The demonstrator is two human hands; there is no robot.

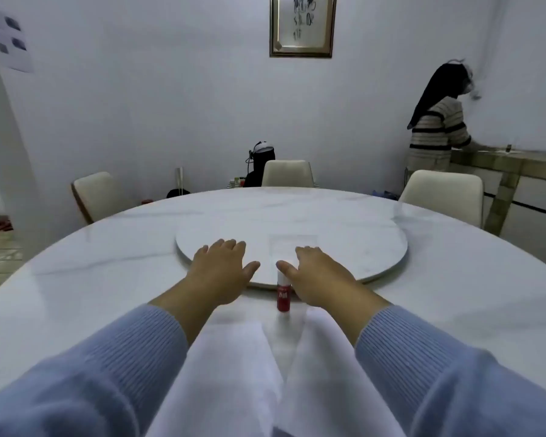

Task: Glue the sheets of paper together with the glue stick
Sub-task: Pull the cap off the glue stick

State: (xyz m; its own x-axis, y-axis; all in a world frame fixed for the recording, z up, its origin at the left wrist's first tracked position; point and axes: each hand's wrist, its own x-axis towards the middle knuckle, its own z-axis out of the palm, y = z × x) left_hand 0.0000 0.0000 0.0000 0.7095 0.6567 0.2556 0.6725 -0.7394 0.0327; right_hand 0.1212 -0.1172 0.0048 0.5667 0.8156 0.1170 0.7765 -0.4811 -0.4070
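Right hand (320, 275): palm down, fingers spread and relaxed, holding nothing, reaching forward over the near edge of the turntable (375, 247). Thumb points inward toward the other hand.

Left hand (223, 269): same pose, mirrored. Flat, fingers loosely splayed, empty, thumb pointing inward. Both forearms run out nearly parallel from blue knit sleeves (92, 373).

Glue stick (283, 293): stands upright between the two hands, red body, pale cap on top, long axis vertical. It sits just below and inside the right thumb, close beside that hand's inner edge; whether they touch I cannot tell. The left hand is clearly farther off. Judgement: the right hand is the nearer one for picking it up, needing only a small inward and backward shift and a wrap round the barrel from the side.

Sheets of paper (234, 373): two white sheets lie behind the hands, toward the body, passing under the wrists and forearms, with a narrowing gap between them that runs up to the glue stick. Cap looks on, so gluing seems not yet begun.

Farther out: round marble table (76, 279), pale chairs (96, 193), another person (438, 130) at a counter far right.
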